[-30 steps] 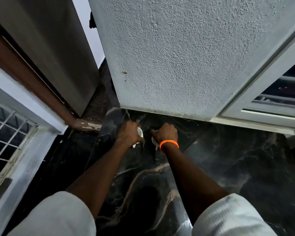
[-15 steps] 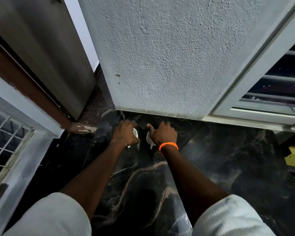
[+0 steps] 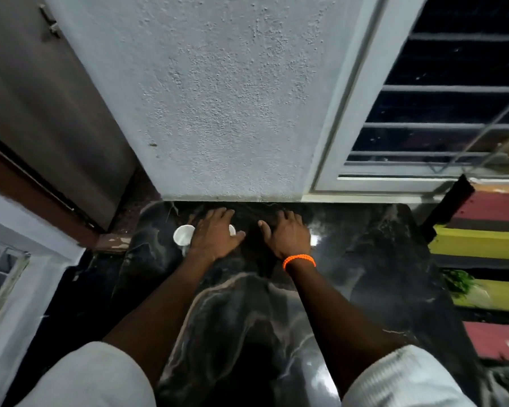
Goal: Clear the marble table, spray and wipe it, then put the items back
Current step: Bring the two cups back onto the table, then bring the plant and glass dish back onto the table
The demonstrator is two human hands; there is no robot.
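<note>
The marble bench (image 3: pixel 276 318), black with pale tan and white veins, fills the lower middle of the head view and runs away from the person to a rough white wall (image 3: pixel 218 98). Nearest the camera, two white sleeves (image 3: pixel 94 377) sit at the bottom corners, and bare forearms reach forward from them over the stone.

The left hand (image 3: pixel 215 236) lies palm down near the far edge of the bench, its fingers (image 3: pixel 221 214) spread and open, gripping nothing. A small white cup (image 3: pixel 183 235) stands on the bench just beside this hand on its left side, its rim showing; whether the hand touches it cannot be told. A sliver of a second white thing (image 3: pixel 232 229) shows at the right side of the same hand, mostly hidden under it.

The right hand (image 3: pixel 287 236), with an orange beaded bracelet (image 3: pixel 299 260) at the wrist, is also palm down and open, fingers reaching toward the wall with the thumb out to the left. A small bright white patch (image 3: pixel 314 240) shows just right of it; whether that is an object or a glint cannot be told.

Past the bench, a grey door (image 3: pixel 56 113) stands at left and a barred window (image 3: pixel 438 113) in a white frame at right. Striped yellow, red and dark steps (image 3: pixel 488 239) lie beyond the bench's right edge.
</note>
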